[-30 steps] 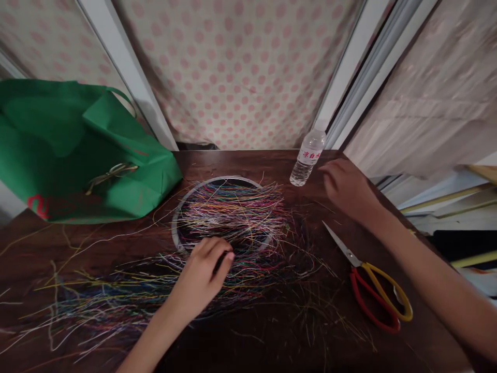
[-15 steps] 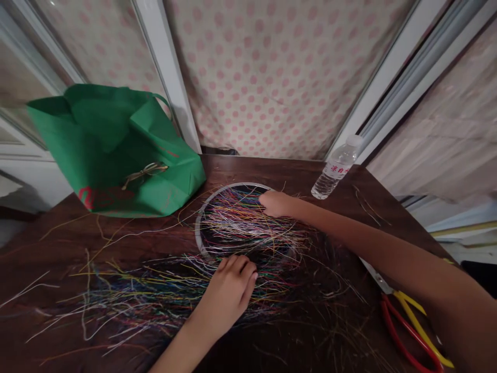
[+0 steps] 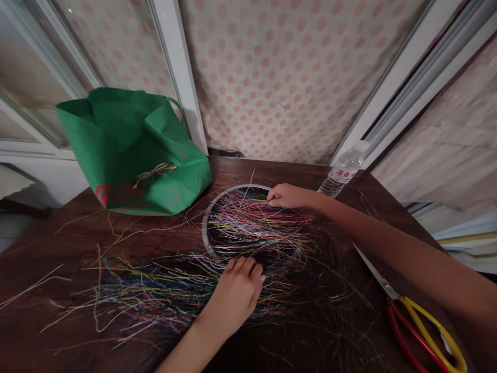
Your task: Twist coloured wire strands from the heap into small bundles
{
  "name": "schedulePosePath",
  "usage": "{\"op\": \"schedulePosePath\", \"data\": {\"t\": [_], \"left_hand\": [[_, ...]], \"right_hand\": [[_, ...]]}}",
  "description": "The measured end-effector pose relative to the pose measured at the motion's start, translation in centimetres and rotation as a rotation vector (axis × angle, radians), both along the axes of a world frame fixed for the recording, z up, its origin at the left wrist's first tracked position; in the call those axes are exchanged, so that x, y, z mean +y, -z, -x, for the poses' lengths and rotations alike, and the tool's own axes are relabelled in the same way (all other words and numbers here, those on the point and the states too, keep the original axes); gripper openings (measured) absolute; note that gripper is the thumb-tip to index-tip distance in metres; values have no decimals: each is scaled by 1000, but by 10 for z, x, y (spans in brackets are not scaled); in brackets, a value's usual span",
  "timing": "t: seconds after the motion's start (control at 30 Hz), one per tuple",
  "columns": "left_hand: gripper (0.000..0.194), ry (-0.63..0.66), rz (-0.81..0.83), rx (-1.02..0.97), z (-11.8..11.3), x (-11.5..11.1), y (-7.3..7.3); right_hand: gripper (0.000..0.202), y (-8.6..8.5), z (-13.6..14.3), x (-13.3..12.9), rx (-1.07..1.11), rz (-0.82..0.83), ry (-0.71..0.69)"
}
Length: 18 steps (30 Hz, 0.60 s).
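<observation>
Many thin coloured wires [image 3: 248,220] lie across a round dark tray with a grey rim [image 3: 206,235]. My right hand [image 3: 286,196] is at the tray's far right edge, thumb and fingers pinched together on the wires there. Nearer to me, a long loose bundle of wires [image 3: 159,290] spreads over the dark wooden table [image 3: 272,168]. My left hand [image 3: 238,290] rests on this bundle just below the tray, its fingers curled down and closed on the wires. The left fingertips are partly hidden, so how many wires they hold cannot be seen.
A green bag [image 3: 182,178] stands open at the back left, with a tied cord on it. A water bottle [image 3: 344,171] stands at the back right. Scissors [image 3: 384,286] with red and yellow handles lie below my right forearm. Stray wires are scattered around.
The view has shifted a little, moving the table's contents rightward in the picture. My right hand's fingers have drawn slightly right along the tray's edge. My left hand stays on the bundle.
</observation>
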<state>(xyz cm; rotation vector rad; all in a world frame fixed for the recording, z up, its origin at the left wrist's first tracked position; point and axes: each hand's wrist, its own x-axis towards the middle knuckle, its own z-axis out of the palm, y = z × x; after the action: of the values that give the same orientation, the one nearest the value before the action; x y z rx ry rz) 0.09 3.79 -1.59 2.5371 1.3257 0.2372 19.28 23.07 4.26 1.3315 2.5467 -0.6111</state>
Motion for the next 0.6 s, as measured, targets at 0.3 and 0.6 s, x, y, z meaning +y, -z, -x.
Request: {"op": "schedulePosePath", "data": {"t": [0.3,0.6], "left_hand": [[28,12,-34,4,-1,-1,4],[27,2,-37,17,-2,-1,2]], "right_hand": [[29,20,18,3,24,138,86],[30,21,24,7,30,126,181]]}}
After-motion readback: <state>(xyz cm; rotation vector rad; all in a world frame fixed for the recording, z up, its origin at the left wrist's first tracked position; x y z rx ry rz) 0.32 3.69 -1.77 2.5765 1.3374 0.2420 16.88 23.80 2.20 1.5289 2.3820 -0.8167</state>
